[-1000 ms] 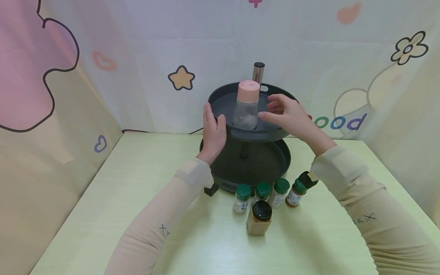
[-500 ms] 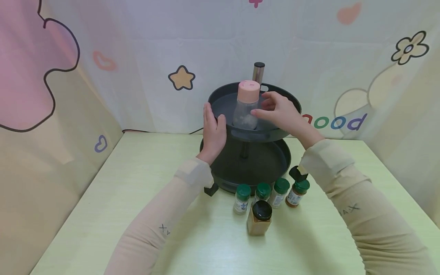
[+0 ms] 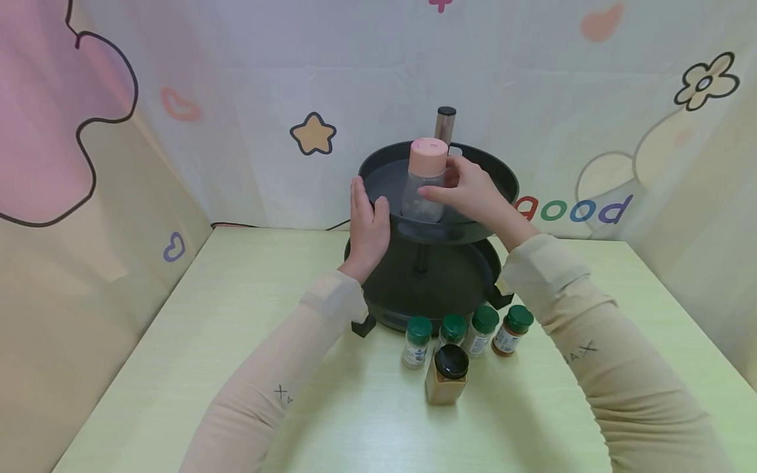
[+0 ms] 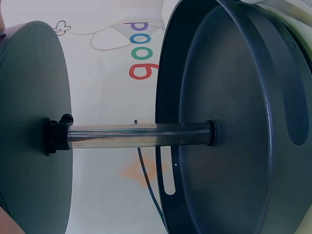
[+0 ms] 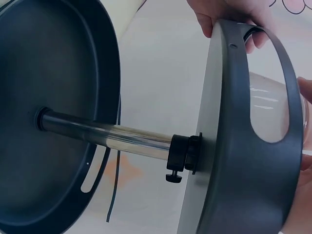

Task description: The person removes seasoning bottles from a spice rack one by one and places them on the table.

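On the upper tray (image 3: 387,167) of a black two-tier stand, a clear bottle (image 3: 428,157) with a pink cap stands upright. My right hand (image 3: 473,194) holds the bottle from its right side, thumb in front and fingers behind. Flat against the tray's left rim, my left hand (image 3: 369,226) has its fingers straight and thumb raised. Through the handle slot in the right wrist view, the bottle (image 5: 267,105) shows beside my right fingers (image 5: 306,88). In the left wrist view, the underside of the upper tray (image 4: 34,97) hides my left hand's contact.
Below is the lower tray (image 3: 426,289), joined by a metal pole (image 4: 141,135). Several green-capped spice jars (image 3: 416,341) line the stand's front, with a black-capped square jar (image 3: 447,381) before them. A patterned curtain (image 3: 266,164) hangs behind the table (image 3: 236,328).
My right hand has moved left across the upper tray and closed around the bottle. The left hand, stand and jars have stayed in place.
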Available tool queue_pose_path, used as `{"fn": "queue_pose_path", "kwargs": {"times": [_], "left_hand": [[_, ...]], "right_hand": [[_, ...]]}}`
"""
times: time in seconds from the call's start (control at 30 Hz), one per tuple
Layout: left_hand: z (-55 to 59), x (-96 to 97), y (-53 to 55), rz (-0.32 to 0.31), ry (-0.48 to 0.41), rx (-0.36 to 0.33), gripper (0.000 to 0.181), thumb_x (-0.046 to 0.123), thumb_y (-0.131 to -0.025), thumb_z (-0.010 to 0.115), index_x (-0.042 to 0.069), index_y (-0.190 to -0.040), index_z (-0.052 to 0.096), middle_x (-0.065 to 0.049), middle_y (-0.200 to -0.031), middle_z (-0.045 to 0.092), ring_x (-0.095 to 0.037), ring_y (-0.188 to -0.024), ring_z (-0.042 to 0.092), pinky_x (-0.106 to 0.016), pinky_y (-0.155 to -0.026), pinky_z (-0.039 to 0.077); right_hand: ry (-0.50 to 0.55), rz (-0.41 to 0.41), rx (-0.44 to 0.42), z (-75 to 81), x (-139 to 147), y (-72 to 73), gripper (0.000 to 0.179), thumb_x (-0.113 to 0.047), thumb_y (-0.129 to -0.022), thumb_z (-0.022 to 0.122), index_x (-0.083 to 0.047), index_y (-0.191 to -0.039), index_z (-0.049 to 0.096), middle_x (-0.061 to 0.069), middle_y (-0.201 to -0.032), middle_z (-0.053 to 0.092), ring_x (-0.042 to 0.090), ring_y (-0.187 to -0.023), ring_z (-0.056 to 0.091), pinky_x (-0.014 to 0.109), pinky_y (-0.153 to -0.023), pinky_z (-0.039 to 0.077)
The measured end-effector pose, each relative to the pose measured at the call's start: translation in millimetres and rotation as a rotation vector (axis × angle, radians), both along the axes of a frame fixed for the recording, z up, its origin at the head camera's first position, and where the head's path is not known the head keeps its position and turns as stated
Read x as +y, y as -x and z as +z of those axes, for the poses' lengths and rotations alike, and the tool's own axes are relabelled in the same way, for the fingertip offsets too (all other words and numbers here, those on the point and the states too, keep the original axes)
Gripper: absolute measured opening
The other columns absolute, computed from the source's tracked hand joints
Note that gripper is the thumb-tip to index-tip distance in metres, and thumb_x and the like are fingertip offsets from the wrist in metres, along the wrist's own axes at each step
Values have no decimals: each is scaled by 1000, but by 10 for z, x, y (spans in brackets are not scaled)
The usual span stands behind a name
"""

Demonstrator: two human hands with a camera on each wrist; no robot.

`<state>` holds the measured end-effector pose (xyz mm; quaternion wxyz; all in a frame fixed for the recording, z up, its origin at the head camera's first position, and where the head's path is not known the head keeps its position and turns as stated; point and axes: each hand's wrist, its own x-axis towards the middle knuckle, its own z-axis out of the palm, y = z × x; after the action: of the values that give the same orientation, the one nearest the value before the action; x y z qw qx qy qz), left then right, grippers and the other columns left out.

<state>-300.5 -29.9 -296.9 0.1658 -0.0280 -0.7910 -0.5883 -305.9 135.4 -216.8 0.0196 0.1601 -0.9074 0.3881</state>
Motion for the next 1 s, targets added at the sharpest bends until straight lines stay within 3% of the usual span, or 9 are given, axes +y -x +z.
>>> {"fn": "queue_pose_path", "kwargs": {"times": [0.37,0.7,1.0], "left_hand": [[-2,5,1,-5,3,-7,61,30,-93,30,14,-143,0,3,-150,-3,-13,-138,2,-34,-112,9],[7,-4,-6,2,5,-5,60,28,-93,31,14,-143,1,3,-150,-2,-13,-138,2,-35,-112,10],[2,-12,-5,-9,13,4,61,31,-92,30,12,-143,0,1,-150,-3,-13,-138,1,-35,-112,9]], "right_hand": [[42,-5,-14,-19,-35,37,66,-33,-77,64,-8,-131,35,12,-124,48,24,-105,46,43,-92,42],[63,37,4,-36,-44,72,58,-27,-79,63,-9,-128,38,11,-114,51,23,-93,45,35,-80,43],[43,25,47,-50,-57,71,54,-25,-79,61,-9,-126,39,11,-109,52,23,-90,46,34,-77,43]]}}
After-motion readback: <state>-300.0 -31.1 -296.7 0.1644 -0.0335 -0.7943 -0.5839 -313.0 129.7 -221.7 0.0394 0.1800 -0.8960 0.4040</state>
